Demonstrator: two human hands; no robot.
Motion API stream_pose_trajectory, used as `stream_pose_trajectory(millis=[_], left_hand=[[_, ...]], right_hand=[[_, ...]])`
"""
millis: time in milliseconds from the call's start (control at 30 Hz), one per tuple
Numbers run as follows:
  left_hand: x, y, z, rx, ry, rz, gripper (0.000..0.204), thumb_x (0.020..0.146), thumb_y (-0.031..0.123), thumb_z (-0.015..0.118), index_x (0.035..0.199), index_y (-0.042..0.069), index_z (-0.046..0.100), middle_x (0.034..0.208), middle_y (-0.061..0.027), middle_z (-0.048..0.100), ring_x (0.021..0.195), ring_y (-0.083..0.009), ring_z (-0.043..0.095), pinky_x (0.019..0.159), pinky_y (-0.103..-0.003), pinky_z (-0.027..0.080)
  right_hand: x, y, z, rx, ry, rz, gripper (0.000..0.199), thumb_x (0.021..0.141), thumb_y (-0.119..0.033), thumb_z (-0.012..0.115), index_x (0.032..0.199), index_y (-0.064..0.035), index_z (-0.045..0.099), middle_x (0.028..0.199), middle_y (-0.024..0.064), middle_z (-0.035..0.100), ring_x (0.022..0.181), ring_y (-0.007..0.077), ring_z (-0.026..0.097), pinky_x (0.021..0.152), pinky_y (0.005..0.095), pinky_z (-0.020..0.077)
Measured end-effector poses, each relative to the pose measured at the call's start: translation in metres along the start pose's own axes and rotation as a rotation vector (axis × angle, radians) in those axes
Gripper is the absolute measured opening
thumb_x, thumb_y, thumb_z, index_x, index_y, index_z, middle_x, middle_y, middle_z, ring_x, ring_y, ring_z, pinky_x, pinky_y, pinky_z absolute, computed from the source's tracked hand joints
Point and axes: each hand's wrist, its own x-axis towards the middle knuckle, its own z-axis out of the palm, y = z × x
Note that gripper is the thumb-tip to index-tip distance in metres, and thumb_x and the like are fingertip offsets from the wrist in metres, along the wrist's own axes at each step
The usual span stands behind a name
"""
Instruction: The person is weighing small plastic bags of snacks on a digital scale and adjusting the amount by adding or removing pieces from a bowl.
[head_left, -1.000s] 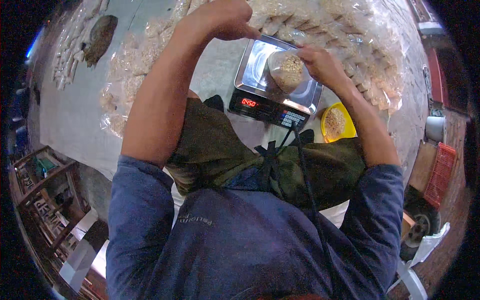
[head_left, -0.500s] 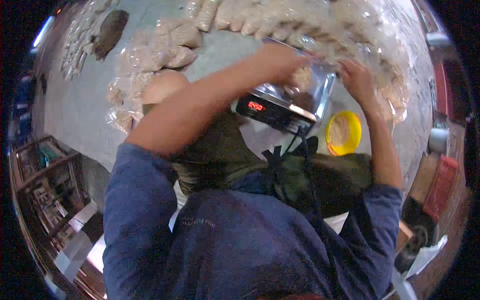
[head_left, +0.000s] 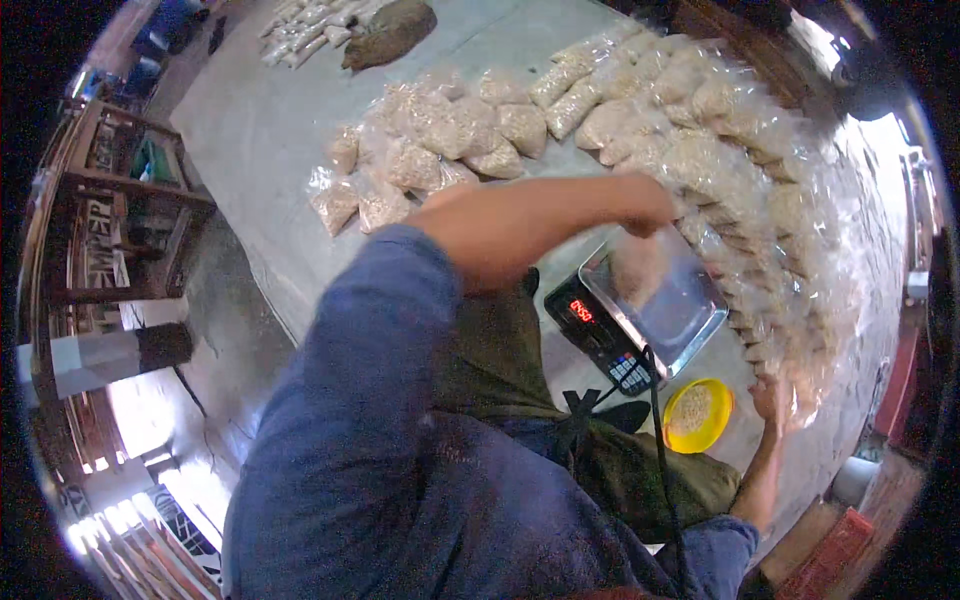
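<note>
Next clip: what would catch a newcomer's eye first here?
The heaps of clear grain-filled bags curving across the grey table. Then the left hand holding a bag over the digital scale at centre. Beside the scale sits a yellow bowl of grain, near the right hand.

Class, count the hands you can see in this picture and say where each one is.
2. The left hand is above the metal tray of the digital weighing scale, gripping a clear plastic bag of grain. The right hand rests beside the round yellow bowl.
</note>
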Motion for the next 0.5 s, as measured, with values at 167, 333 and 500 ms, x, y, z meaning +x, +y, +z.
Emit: stream_pose_trajectory(millis=[167,333,500], left_hand=[[-0.113,-0.133,-0.026,-0.127,-0.17,-0.206,0.026,0.078,0.03,0.065,0.079,0.005,0.072,0.08,-0.0206,0.067,0.066,-0.0349,0.064,0.065,-0.047,0.049],[-0.283,-0.238,0.018,0.021,-0.475,-0.646,0.031,0.072,0.039,0.067,0.059,0.011,0.069,0.063,-0.0113,0.066,0.053,-0.0257,0.061,0.057,-0.04,0.05],[-0.391,-0.362,0.223,-0.092,-0.48,-0.835,0.018,0.079,0.025,0.065,0.075,0.008,0.069,0.073,-0.0096,0.069,0.063,-0.0198,0.066,0.057,-0.038,0.053]], right_hand=[[0.002,0.014,0.004,0.034,0.149,-0.054,0.041,0.076,-0.028,0.069,0.112,-0.0091,0.068,0.104,0.0212,0.068,0.1,0.0352,0.065,0.086,0.0448,0.0502],[0.053,-0.093,-0.06,0.065,-0.085,0.036,0.03,0.079,-0.017,0.058,0.104,-0.0026,0.066,0.102,0.0248,0.065,0.096,0.0421,0.063,0.084,0.0478,0.0496],[0.118,-0.1,-0.073,0.05,0.266,-0.038,0.037,0.086,-0.024,0.058,0.12,-0.0082,0.062,0.093,0.0222,0.067,0.089,0.0412,0.065,0.078,0.0484,0.0515]])
